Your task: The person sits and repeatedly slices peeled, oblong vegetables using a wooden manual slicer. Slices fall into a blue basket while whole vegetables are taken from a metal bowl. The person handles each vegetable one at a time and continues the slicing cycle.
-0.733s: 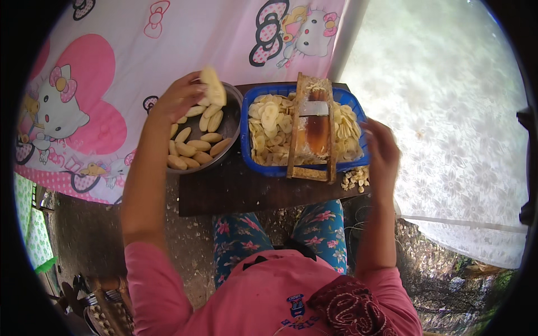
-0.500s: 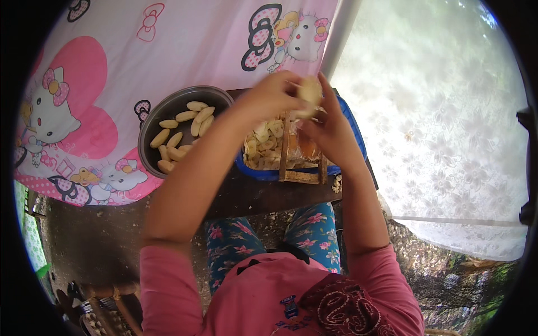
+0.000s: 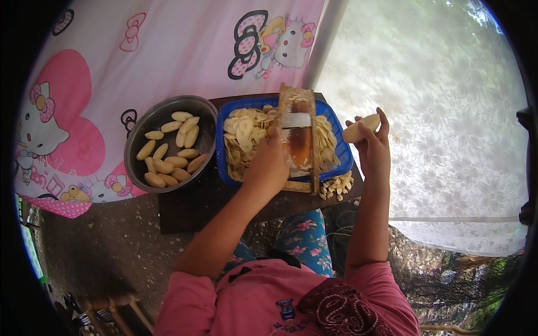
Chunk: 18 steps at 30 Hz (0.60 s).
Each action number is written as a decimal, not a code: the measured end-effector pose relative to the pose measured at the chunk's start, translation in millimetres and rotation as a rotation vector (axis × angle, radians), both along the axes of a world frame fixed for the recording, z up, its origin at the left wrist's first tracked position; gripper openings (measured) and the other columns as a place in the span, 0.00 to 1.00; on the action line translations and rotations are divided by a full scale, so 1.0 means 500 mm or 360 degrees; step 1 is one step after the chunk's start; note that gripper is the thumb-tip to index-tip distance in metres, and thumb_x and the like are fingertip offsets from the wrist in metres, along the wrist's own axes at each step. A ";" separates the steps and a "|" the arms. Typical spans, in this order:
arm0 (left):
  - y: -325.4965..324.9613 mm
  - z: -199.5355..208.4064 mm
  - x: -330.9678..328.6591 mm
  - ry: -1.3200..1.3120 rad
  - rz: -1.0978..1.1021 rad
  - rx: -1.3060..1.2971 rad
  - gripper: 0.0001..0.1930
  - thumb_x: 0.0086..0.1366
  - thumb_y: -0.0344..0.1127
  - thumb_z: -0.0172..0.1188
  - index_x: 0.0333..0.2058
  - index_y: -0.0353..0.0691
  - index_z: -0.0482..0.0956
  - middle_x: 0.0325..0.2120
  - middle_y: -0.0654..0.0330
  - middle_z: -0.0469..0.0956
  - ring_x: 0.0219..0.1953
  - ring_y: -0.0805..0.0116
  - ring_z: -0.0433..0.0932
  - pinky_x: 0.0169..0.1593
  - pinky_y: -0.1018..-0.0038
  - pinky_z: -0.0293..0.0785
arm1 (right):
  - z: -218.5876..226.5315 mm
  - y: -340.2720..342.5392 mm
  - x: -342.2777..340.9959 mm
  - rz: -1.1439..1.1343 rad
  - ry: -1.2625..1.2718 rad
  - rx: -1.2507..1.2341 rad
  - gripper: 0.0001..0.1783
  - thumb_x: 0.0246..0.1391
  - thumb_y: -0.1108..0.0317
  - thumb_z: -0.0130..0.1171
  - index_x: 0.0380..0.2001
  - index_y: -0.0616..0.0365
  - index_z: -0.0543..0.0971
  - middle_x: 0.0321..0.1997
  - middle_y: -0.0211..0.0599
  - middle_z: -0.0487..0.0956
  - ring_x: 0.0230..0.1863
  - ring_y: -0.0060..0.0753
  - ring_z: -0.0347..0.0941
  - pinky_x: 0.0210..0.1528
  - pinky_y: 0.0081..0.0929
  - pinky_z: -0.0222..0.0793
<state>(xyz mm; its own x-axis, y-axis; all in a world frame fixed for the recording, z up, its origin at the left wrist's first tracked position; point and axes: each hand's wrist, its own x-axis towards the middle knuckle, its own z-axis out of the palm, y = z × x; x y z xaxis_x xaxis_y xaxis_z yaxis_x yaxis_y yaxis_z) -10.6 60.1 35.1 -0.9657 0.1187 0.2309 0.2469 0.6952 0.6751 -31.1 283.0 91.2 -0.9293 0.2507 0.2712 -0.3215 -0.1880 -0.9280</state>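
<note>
A wooden slicer (image 3: 300, 147) with a metal blade lies across a blue plastic basket (image 3: 221, 147). Its left side rail is in the grip of my left hand (image 3: 270, 161), whose fingertips are partly hidden behind the wood. Thin pale banana slices (image 3: 242, 133) fill the basket on both sides of the slicer. Off to the right, my right hand (image 3: 370, 141) is raised beside the basket, fingers closed around a peeled banana (image 3: 360, 128).
Left of the basket stands a round metal basin (image 3: 134, 123) holding several peeled bananas (image 3: 177, 162). Small banana scraps (image 3: 337, 186) are heaped at the basket's near right corner, on the dark table (image 3: 190, 213). A pink printed cloth (image 3: 185, 61) and a white lace curtain (image 3: 448, 140) hang beyond.
My hands have parted: the left came down onto the slicer's rail, while the right moved rightward off the basket with the banana. The slicer is now more fully exposed.
</note>
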 end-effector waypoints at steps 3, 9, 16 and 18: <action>0.054 -0.008 -0.005 0.0083 -0.0048 0.0155 0.33 0.66 0.33 0.51 0.65 0.26 0.51 0.47 0.35 0.66 0.42 0.39 0.77 0.43 0.54 0.77 | -0.010 -0.017 -0.013 0.0046 0.0073 0.0055 0.42 0.59 0.78 0.53 0.71 0.49 0.45 0.56 0.55 0.68 0.57 0.52 0.72 0.56 0.42 0.74; 0.081 -0.042 -0.027 -0.0032 -0.0197 0.0465 0.31 0.68 0.36 0.49 0.66 0.29 0.52 0.53 0.33 0.63 0.45 0.36 0.76 0.49 0.54 0.75 | -0.048 -0.041 -0.003 -0.0032 0.0219 0.1010 0.42 0.59 0.76 0.57 0.70 0.50 0.47 0.54 0.51 0.72 0.55 0.41 0.73 0.55 0.35 0.72; 0.085 -0.056 -0.047 -0.0097 -0.0297 0.0506 0.32 0.68 0.37 0.47 0.67 0.31 0.50 0.56 0.34 0.63 0.51 0.34 0.73 0.54 0.52 0.72 | -0.034 -0.035 0.097 -0.0033 0.0177 0.1332 0.39 0.53 0.82 0.59 0.67 0.53 0.58 0.55 0.51 0.76 0.55 0.41 0.76 0.55 0.34 0.73; 0.095 -0.051 -0.049 -0.0141 -0.0266 0.0460 0.33 0.68 0.37 0.47 0.67 0.32 0.49 0.56 0.33 0.63 0.51 0.34 0.73 0.54 0.52 0.71 | -0.030 -0.042 0.099 -0.0077 0.0097 0.1438 0.40 0.54 0.84 0.56 0.68 0.51 0.57 0.54 0.50 0.75 0.56 0.41 0.75 0.57 0.35 0.72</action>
